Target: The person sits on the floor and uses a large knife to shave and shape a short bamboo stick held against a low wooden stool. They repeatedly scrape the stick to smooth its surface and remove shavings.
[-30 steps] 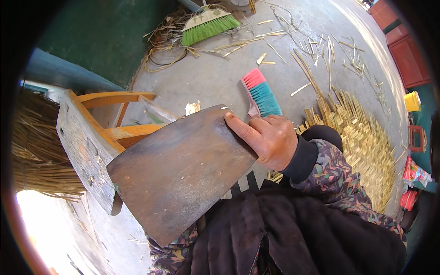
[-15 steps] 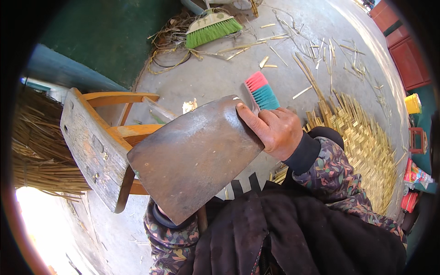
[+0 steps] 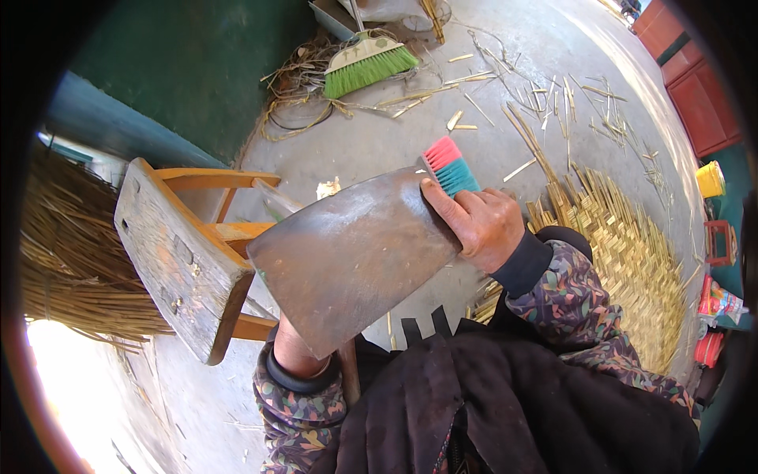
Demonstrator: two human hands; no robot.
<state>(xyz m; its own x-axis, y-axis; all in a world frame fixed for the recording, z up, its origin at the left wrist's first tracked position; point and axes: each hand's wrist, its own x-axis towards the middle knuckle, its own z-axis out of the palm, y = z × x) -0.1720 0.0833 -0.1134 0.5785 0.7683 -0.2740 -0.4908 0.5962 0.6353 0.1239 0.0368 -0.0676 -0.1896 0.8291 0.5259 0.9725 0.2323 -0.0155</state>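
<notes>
**Broad metal blade, held in two hands**

Item: wide, dull grey blade (image 3: pixel 355 257), flat face up, long axis running from lower left to upper right, wooden handle at the lower end.
Right hand (image 3: pixel 478 225): fingers curled over the blade's upper right corner.
Left hand (image 3: pixel 296 347): beneath the blade near the handle, mostly hidden; grip cannot be told.
Adjacent: wooden stool (image 3: pixel 185 261) to the left; pink-and-teal brush (image 3: pixel 450 164) behind the right hand; woven straw mat (image 3: pixel 624 253) to the right.

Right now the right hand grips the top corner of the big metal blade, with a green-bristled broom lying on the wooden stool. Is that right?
Not quite. The right hand does grip the top corner of the big metal blade, but the green-bristled broom lies on the concrete floor among loose straw, well away from the wooden stool. The head view shows it.
</notes>
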